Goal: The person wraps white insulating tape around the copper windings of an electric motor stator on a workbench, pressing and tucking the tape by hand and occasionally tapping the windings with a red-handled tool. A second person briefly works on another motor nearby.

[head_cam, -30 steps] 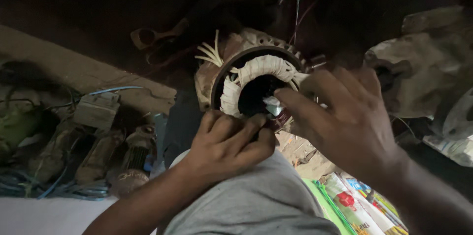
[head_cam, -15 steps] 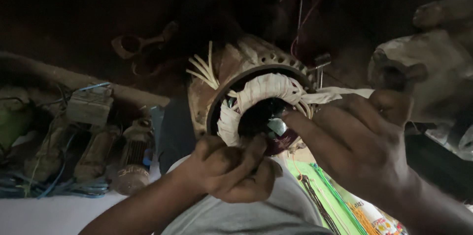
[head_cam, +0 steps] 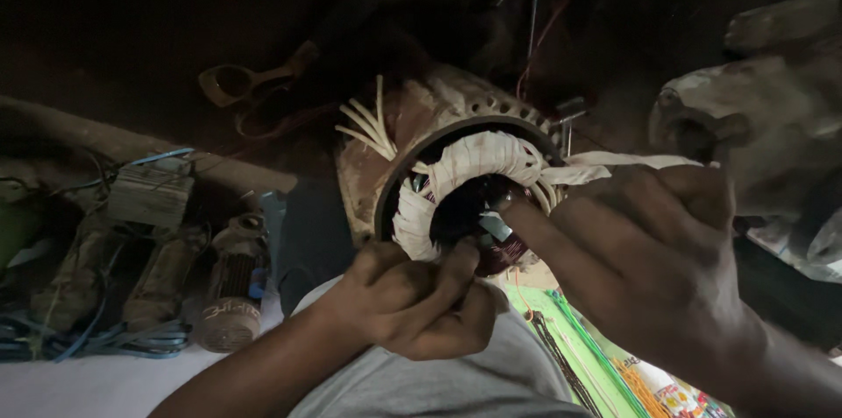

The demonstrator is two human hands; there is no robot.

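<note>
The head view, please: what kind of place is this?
Probably a dim motor repair workshop. Both hands work at a motor stator whose coils are wrapped in white tape; small old motors and tangled wires lie nearby, and scissors.

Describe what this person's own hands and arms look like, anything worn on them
Both are bare: no gloves, rings, watch or bands show. The left hand and its forearm carry no sleeve anywhere in view. The right hand is likewise uncovered to the frame edge. The fingers look smudged with workshop grime, though the dim light makes that hard to confirm.
</note>
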